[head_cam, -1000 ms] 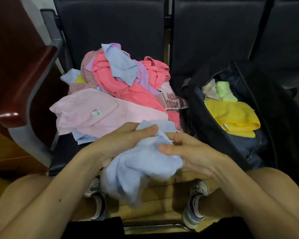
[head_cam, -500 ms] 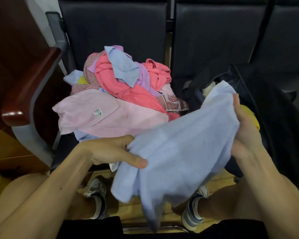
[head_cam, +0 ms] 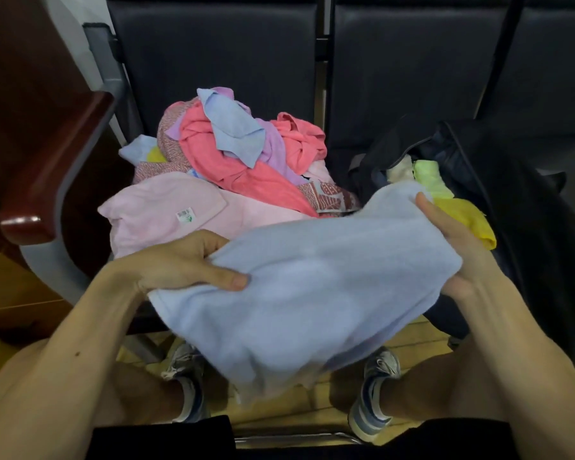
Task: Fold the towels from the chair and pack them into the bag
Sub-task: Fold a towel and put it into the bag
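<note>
A light blue towel (head_cam: 312, 293) is stretched between both hands above my knees, its lower edge hanging down. My left hand (head_cam: 186, 263) pinches its left edge with the thumb on top. My right hand (head_cam: 452, 247) grips its right edge, fingers behind the cloth. Behind it, a heap of towels (head_cam: 233, 161) in pink, coral, lilac and blue lies on the dark chair seat (head_cam: 130, 313). To the right stands the open black bag (head_cam: 525, 227), holding a folded yellow towel (head_cam: 468, 220), a light green one (head_cam: 429, 177) and a cream one (head_cam: 399, 171).
A dark red wooden armrest (head_cam: 47, 180) juts in at the left of the chair. Dark seat backs (head_cam: 219, 54) fill the rear. My knees and sneakers (head_cam: 372, 403) are below, over a wooden floor.
The bunched blue towel has been pulled open. My right hand swung out to the right with one edge, then came lower; my left hand kept the other edge.
</note>
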